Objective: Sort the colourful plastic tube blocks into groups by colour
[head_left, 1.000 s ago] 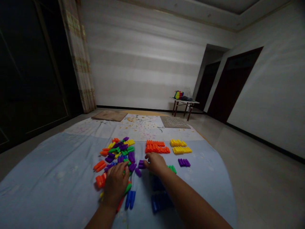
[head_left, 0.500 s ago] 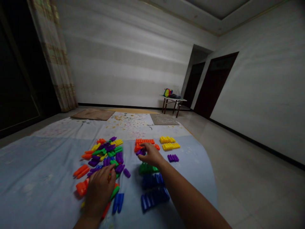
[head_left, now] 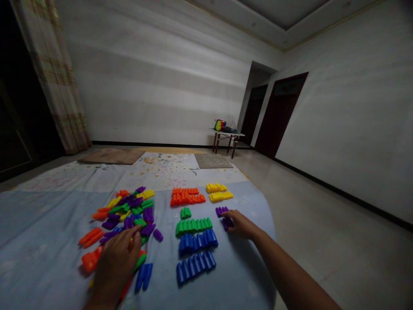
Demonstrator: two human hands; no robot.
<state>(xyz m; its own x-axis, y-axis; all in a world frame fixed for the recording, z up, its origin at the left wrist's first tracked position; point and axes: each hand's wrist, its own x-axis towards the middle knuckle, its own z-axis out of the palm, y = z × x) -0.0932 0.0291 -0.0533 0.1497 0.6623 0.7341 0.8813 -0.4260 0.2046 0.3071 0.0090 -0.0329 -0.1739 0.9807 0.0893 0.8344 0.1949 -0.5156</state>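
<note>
Right hand (head_left: 238, 224) pinches purple piece (head_left: 227, 223), tubes pointing forward, away from body.

Dim room, soft shadows, stretched edges

From here the left hand (head_left: 121, 254) covers part of the mixed pile (head_left: 124, 211); the right hand's fingertips (head_left: 228, 214) hide part of a purple piece (head_left: 227, 223). The desk's near edge is cut off.
</note>
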